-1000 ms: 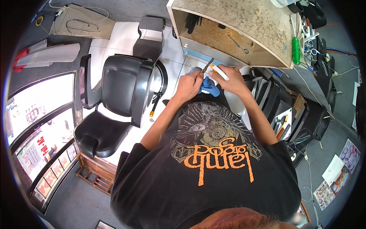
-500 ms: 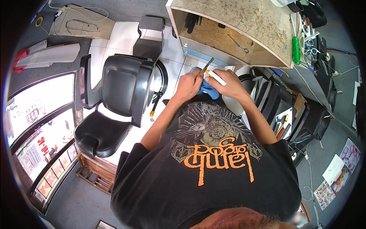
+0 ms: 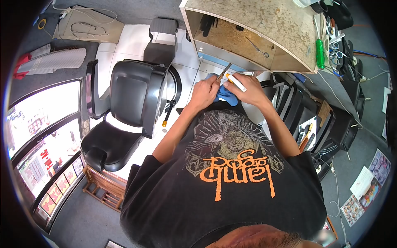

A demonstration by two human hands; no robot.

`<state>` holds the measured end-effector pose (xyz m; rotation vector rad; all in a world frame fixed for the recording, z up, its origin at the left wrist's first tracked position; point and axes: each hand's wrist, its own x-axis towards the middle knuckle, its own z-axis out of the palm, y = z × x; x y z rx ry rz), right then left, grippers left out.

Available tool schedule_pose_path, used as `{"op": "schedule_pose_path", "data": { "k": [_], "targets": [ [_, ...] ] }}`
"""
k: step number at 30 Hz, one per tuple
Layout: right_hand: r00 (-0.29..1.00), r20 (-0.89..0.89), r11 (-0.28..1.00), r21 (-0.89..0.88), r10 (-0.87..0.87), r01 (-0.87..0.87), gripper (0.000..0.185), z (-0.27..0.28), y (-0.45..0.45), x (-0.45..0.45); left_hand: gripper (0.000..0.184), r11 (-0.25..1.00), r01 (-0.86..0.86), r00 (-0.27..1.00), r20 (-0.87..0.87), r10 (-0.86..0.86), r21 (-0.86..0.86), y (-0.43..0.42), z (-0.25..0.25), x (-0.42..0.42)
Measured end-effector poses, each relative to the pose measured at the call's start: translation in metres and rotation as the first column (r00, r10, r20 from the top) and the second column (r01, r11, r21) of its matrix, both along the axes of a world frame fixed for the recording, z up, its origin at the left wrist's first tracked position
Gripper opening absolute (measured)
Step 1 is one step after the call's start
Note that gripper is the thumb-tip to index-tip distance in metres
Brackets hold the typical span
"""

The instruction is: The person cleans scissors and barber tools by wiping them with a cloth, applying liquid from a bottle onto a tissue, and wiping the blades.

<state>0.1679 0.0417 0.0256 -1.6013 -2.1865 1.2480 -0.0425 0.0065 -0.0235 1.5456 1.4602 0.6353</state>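
My left hand (image 3: 204, 93) is closed around a thin dark metal tool (image 3: 225, 71), whose blade-like end points up and to the right. In my right hand (image 3: 249, 90) is a white tube-like object (image 3: 237, 82) with a yellow-orange tip, held close to the metal tool. A blue cloth (image 3: 226, 96) hangs beneath and between the two hands. What part of it the fingers touch is hidden. Both hands are in front of the black shirt (image 3: 240, 194), below the wooden cabinet.
A black barber chair (image 3: 132, 93) stands at the left. The wooden cabinet (image 3: 264, 20) ahead has scissors (image 3: 258, 48) on its shelf and a green-handled screwdriver (image 3: 320, 53) at its right edge. Black chairs (image 3: 289, 103) are at the right.
My right hand has shifted slightly, and the white object has changed its tilt and position beside the metal tool. My left hand has barely moved.
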Motion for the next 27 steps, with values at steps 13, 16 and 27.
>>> {"op": "schedule_pose_path", "data": {
  "k": [13,16,27],
  "targets": [
    [0.83,-0.528,0.799,0.413,-0.181,0.437,0.044,0.213,0.011,0.05,0.032,1.0,-0.003,1.0,-0.018,0.003,-0.024,-0.001,-0.001,-0.003],
    [0.678,-0.713,0.438,0.559,-0.18,0.704,0.052,0.265,0.036,0.064,0.033,0.999,0.014,1.0,0.009,-0.014,-0.032,-0.001,-0.005,-0.001],
    [0.65,-0.725,0.248,0.602,-0.227,0.759,0.043,0.22,0.165,0.03,0.036,0.999,-0.02,1.0,0.023,0.021,-0.033,-0.003,0.006,-0.006]
  ]
}}
